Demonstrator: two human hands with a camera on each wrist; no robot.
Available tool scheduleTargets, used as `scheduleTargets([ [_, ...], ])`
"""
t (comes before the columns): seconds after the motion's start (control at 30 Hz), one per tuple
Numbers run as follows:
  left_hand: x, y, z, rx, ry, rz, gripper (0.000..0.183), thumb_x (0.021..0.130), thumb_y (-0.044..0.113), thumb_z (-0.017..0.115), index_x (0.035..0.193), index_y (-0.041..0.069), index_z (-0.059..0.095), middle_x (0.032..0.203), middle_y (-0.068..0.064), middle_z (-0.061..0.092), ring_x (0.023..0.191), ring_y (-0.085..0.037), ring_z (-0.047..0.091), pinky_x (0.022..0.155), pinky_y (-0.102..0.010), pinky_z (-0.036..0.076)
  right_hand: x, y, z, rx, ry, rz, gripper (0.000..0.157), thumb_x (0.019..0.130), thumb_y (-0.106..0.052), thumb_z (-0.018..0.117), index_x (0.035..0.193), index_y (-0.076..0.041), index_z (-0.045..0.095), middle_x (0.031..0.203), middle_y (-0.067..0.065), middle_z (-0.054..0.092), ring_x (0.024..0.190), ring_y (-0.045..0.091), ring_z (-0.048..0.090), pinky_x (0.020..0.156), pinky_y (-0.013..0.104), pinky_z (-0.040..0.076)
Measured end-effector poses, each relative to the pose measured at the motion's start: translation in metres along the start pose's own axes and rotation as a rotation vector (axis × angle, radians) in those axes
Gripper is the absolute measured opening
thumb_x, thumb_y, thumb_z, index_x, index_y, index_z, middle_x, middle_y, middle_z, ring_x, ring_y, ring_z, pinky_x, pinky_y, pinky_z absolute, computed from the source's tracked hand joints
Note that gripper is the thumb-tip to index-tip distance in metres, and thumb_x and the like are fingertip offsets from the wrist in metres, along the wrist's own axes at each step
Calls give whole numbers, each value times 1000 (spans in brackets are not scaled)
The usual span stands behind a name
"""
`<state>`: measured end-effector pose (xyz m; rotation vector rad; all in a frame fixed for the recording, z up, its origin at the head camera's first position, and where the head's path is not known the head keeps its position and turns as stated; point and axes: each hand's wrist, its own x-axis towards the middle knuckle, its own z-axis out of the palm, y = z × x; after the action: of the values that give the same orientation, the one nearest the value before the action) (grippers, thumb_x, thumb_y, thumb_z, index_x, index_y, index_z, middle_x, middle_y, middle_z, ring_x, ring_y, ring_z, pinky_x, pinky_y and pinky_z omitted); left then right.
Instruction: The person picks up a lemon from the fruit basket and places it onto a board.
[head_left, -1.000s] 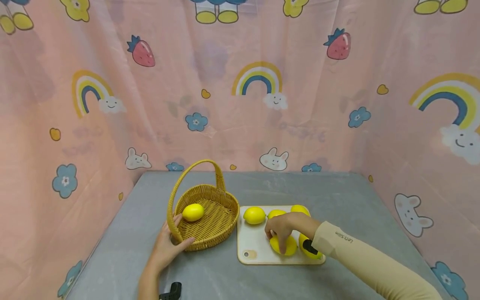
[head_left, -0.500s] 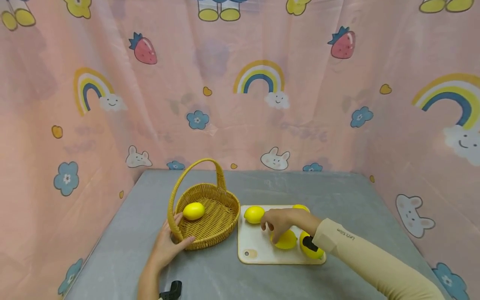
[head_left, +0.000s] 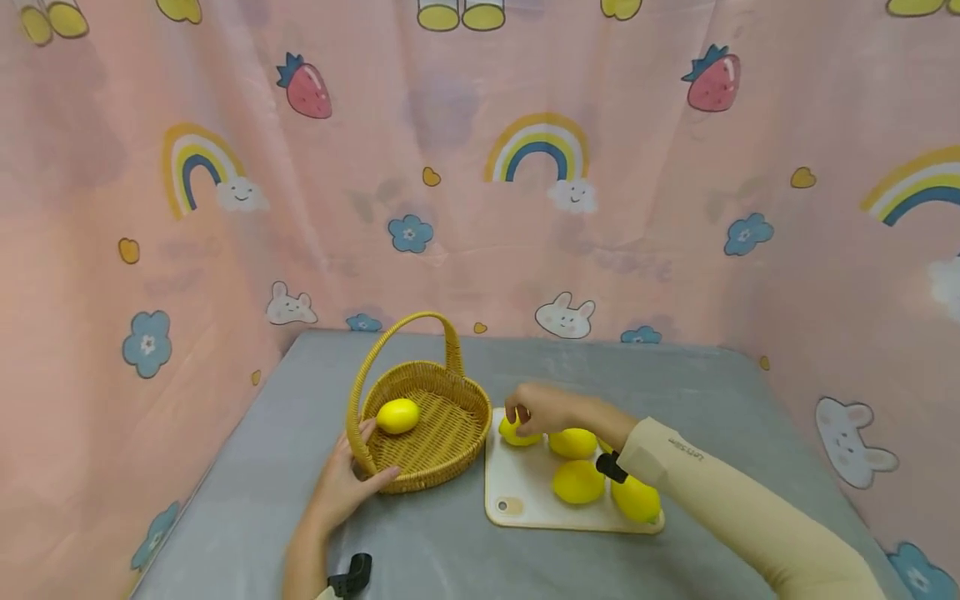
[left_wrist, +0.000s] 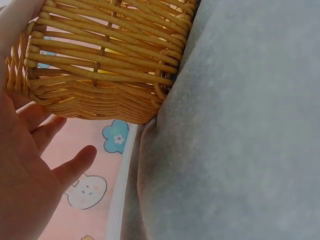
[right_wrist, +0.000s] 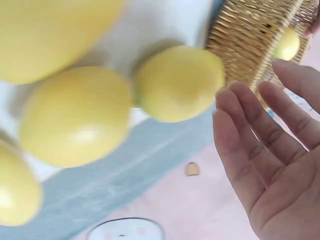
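My left hand (head_left: 348, 487) lies along the left side of a yellow woven basket (head_left: 457, 471), at the foot of its handle. Its thumb touches the front rim and its fingers are spread along the side, as the left wrist view also shows. One lemon (head_left: 398, 416) sits inside the basket. Over the back left of a white cutting board (head_left: 525, 479), my right hand (head_left: 551, 406) reaches to a lemon (head_left: 517, 432). In the right wrist view the fingers are extended, with their tips at the end of that lemon (right_wrist: 180, 82).
More lemons lie on the board: one behind (head_left: 573, 443), one in front (head_left: 578, 482) and one at the right (head_left: 636, 500); another is mostly hidden behind the right wrist. The grey-covered table (head_left: 420, 550) is bounded by a pink patterned curtain (head_left: 480, 267).
My right hand has moved left and back from the front middle lemon, past the back middle one, to the back left lemon. The left hand stays at the basket. The head view has shifted slightly.
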<state>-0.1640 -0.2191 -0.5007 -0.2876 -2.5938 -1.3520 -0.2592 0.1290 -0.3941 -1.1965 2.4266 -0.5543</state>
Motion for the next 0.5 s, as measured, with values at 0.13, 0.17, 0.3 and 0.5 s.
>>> scheduleTargets([
  [0.13,1,-1,0,-2,6,9,88,79,34,85,149,0,43,152,-17,42,144,-40,27,111,-67,24,22,-9,-7,-74,24,-9,12,87,-4,74,97,2,72,78,2,64,68,10,55,62,25,49],
  [0.17,1,-1,0,-6,7,11,88,79,34,86,149,0,44,152,-17,42,144,-40,28,110,-67,24,27,-12,-9,-86,20,-2,12,87,-5,74,98,1,72,78,1,64,68,10,56,63,25,49],
  [0.3,2,-2,0,-14,4,20,87,79,36,85,148,0,45,151,-15,42,143,-38,31,110,-65,26,48,-23,-13,-107,-5,18,12,88,-6,74,99,-1,73,82,0,66,72,11,59,66,26,51],
  [0.5,2,-4,-2,-21,7,17,84,80,35,85,147,1,47,152,-13,42,142,-37,32,110,-66,27,77,-45,-16,-122,-50,26,14,89,-6,73,103,-3,73,97,6,70,86,17,63,76,31,54],
])
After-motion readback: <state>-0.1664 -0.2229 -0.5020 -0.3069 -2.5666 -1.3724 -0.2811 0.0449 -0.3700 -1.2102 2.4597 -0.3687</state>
